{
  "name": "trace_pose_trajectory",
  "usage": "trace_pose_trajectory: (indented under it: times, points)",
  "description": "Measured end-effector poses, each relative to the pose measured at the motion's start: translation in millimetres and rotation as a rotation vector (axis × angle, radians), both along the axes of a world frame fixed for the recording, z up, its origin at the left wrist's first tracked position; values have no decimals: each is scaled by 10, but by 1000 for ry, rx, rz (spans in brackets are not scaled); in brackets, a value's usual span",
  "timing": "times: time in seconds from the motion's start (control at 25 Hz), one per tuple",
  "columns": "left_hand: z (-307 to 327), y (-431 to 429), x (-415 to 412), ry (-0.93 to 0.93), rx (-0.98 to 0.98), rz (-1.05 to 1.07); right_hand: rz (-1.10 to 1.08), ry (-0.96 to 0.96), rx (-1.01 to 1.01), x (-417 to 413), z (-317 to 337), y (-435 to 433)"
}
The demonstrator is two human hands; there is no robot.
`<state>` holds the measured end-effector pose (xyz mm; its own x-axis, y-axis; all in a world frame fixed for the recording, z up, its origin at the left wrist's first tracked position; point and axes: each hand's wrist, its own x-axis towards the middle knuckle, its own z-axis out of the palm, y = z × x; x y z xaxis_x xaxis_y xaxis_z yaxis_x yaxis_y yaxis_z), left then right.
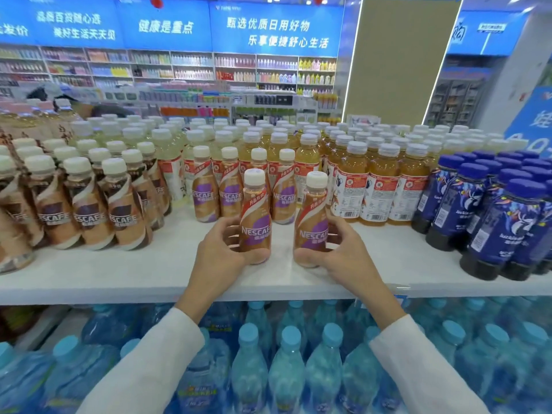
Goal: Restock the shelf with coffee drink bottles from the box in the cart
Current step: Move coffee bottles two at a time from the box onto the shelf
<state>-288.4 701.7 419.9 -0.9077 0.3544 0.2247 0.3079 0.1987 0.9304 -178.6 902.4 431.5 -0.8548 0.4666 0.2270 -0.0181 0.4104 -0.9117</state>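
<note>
A supermarket aisle, with blue banners and stocked shelving far across the top of the frame. Across the middle runs a white shelf [134, 273].

At centre frame, two coffee drink bottles stand upright on it, just beside each other. The left hand [219, 252] is curled around the lower body of the left bottle [255, 213]. The right hand [339, 252] clasps the right bottle [312, 219] the same way.

Each bottle looks full and sealed under a white cap, so probably moderately heavy and stiff. The glossy sleeve may be slippery, and the wide lower body gives the firmest grip.

Four matching bottles [206, 189] stand in a row just behind. Brown-labelled coffee bottles [89, 210] fill the left, amber tea bottles [379, 186] centre-right, dark blue bottles [493, 228] the right edge. Capped water bottles [286, 369] pack the lower shelf. The box and cart are out of view.
</note>
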Motion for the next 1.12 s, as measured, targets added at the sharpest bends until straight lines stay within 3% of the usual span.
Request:
trace_pose_trajectory:
  times: [0.4, 1.12]
  points:
    - [20, 7, 58, 34, -24, 21, -251, 17, 65, 23, -123, -209]
    - [8, 18, 65, 48, -22, 46, -309, -6, 139, -1102, -89, 501]
